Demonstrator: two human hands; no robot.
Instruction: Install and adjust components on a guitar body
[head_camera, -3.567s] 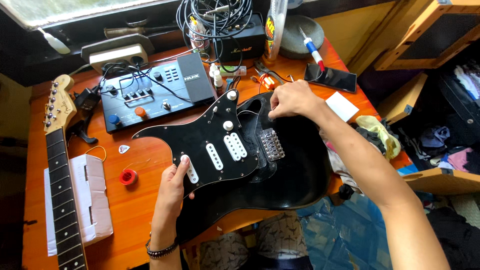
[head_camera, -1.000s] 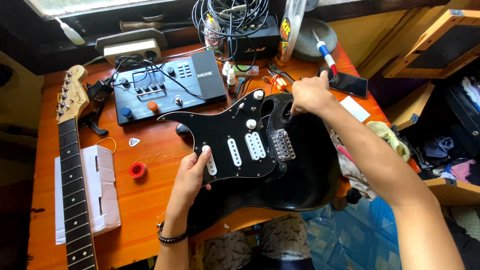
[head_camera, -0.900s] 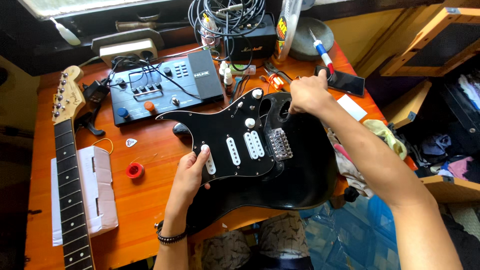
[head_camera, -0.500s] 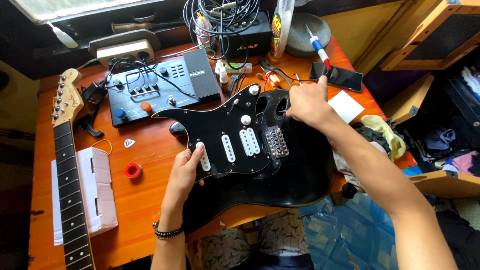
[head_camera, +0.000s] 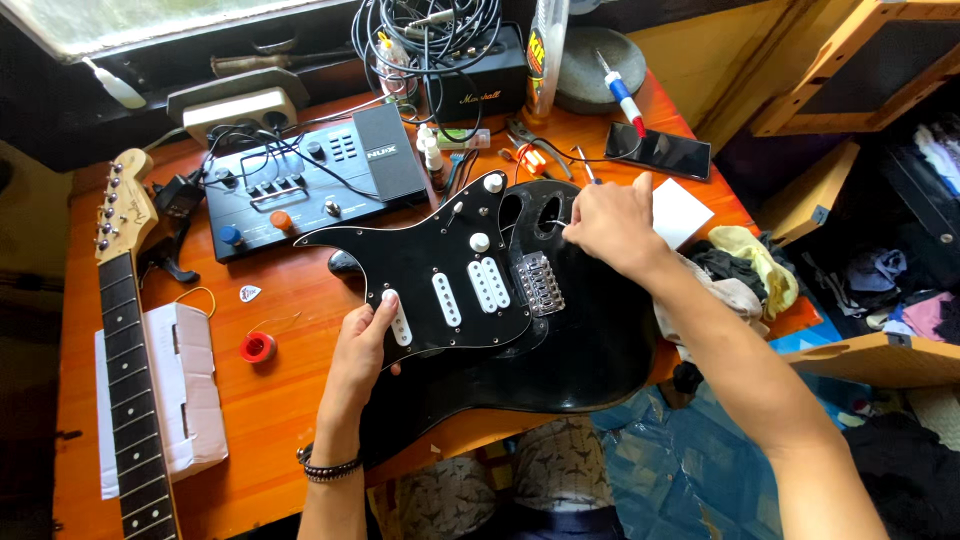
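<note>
The black pickguard (head_camera: 440, 275), with its three white pickups and white knobs, is lifted clear of the black guitar body (head_camera: 585, 340) and sits skewed over the body's left half, its left horn hanging out over the orange desk (head_camera: 270, 400). So the plate is already free of the body, and the open routed cavities show on the far side of the body, just beyond the chrome bridge (head_camera: 540, 283). The guitar neck (head_camera: 135, 350) lies detached along the left edge of the desk, partly over a white cardboard box (head_camera: 185, 395). The body carries no strings, so reassembly looks to be a good way off: plate not seated, neck off.

The left hand (head_camera: 362, 345) grips the near-left edge of the pickguard, thumb on top beside the nearest pickup and fingers curled beneath, holding the plate tilted up off the body. The right hand (head_camera: 610, 222) hovers over the far cavities, fingers drawn together in a pinch on something thin and pale, perhaps a wire or a small tool; it is too small to tell which.

Farther back sit a black effects pedal unit (head_camera: 300, 185), a coil of cables (head_camera: 430, 30), a phone (head_camera: 658, 150) and a red-and-blue screwdriver (head_camera: 622, 95). A red solder spool (head_camera: 257, 347) lies left of the left hand.
</note>
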